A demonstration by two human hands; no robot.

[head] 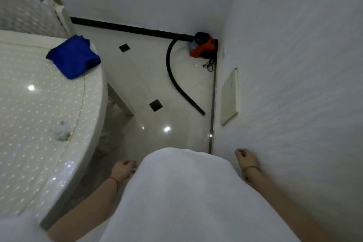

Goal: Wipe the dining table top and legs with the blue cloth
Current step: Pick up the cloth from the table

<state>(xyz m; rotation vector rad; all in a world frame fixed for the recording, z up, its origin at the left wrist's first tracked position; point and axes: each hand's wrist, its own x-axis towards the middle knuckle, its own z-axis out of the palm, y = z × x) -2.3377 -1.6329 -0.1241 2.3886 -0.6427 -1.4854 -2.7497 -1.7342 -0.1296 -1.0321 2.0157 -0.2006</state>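
Note:
A crumpled blue cloth [73, 56] lies on the far right edge of the white dotted dining table [35, 108], which fills the left of the view. One table leg [120, 100] shows beneath the rim. My left hand [123, 169] hangs beside my white garment, near the table's edge, fingers loosely curled and holding nothing. My right hand [246, 158] hangs low by the right wall, also loosely curled and holding nothing. Both hands are far from the cloth.
A white chair back [29, 10] stands behind the table. An orange and black vacuum cleaner [202, 45] sits in the far corner, its black hose [176, 82] curving across the glossy tiled floor. A white wall [294, 84] runs close along my right.

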